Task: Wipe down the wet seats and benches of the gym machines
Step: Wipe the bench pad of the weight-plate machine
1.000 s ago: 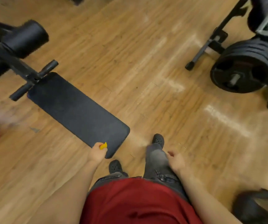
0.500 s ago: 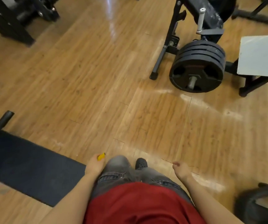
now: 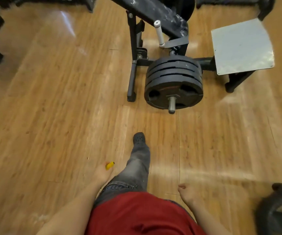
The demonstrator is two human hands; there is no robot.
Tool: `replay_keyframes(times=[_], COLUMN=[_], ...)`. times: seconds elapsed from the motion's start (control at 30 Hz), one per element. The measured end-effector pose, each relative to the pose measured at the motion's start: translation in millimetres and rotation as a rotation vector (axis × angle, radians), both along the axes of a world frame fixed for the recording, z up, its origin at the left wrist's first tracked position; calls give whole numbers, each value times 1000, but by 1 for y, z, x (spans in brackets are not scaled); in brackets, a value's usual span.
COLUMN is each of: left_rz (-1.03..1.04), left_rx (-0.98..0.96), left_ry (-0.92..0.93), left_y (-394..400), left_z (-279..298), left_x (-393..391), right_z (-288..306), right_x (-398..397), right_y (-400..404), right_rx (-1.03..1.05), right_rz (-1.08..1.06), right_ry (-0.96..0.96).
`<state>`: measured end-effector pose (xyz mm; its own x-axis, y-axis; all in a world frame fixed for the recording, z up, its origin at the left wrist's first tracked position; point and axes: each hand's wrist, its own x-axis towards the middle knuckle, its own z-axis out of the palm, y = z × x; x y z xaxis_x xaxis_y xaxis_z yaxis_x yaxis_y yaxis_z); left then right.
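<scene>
a small yellow object (image 3: 110, 165) (what it is cannot be told) is gripped in the curled fingers of the left hand (image 3: 103, 172), held low beside the left thigh. the right hand (image 3: 187, 192) is seen with fingers loosely curled and nothing held. one dark shoe (image 3: 138, 138) is planted ahead on the wooden floor (image 3: 52, 107). beyond it, four stacked weight plates (image 3: 173, 82) are carried on one black machine frame (image 3: 135, 56), between the person and one grey metal plate (image 3: 242, 48). no seat or bench is clearly shown.

No legible text, seemingly.
</scene>
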<state>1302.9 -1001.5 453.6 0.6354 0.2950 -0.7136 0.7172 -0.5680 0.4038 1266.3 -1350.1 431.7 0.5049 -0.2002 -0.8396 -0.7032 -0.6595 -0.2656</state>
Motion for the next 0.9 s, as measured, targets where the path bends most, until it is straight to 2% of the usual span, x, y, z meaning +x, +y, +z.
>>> replay_keyframes(times=[0.13,0.27,0.33,0.63,0.9], left_rz=[-103,-112,-110,-128,-124], left_rx=[-8,-44,-45,-8,18], left_ry=[23,-15,-25,-28,-83], left_y=[18,33,37,47,71], left_z=[7,19,27,51,56], left_x=[124,232,277,444,591], right_z=[-16,13,19,25,34], right_x=[114,240,294,488,649], right_y=[11,36,49,95,126], right_rx=[30,1,50,75,80], right_rz=[-20,-8,-15,116,119], right_ry=[-8,-103,-123,-164,-194])
